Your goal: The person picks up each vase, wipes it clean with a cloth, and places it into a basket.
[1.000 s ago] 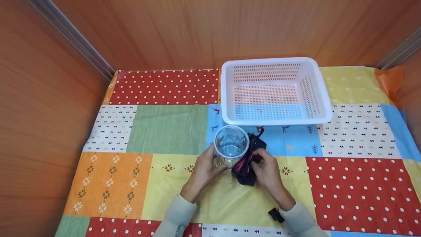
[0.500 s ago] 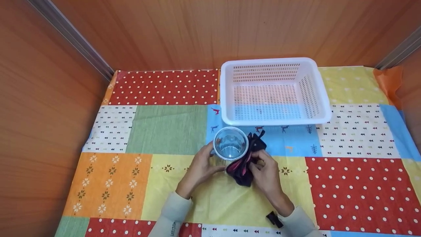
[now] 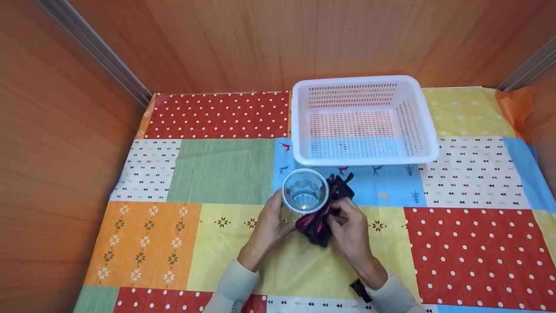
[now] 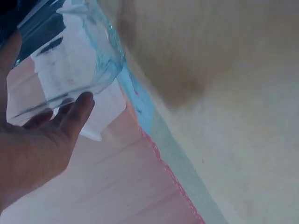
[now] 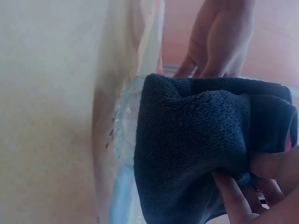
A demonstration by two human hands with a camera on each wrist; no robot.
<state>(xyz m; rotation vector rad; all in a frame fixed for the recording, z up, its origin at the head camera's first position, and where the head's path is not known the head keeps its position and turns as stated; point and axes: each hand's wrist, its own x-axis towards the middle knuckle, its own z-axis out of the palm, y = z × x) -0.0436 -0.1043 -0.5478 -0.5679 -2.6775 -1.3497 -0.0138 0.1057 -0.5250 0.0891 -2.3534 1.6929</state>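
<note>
A clear glass cup point(image 3: 305, 191) stands in front of the basket, its open rim facing up. My left hand point(image 3: 268, 226) holds it from the left, fingers round its far side and thumb at the near side. In the left wrist view, the fingers curve along the wall of the cup point(image 4: 74, 70). My right hand point(image 3: 351, 228) pinches a dark towel cloth point(image 3: 319, 232) with pink showing in its folds. The cloth point(image 5: 196, 130) is pressed against the cup's right and near side, hiding part of the wall in the right wrist view.
A white perforated plastic basket point(image 3: 365, 161) sits just behind the cup. A patchwork tablecloth point(image 3: 226, 174) covers the table. Wooden panels point(image 3: 304, 43) rise at the back and sides. A small black strap piece point(image 3: 361, 290) is at the right cuff.
The cloth in my right hand has shifted left round the cup's near side. The cup has moved slightly towards me, still held by my left hand. The basket stays put.
</note>
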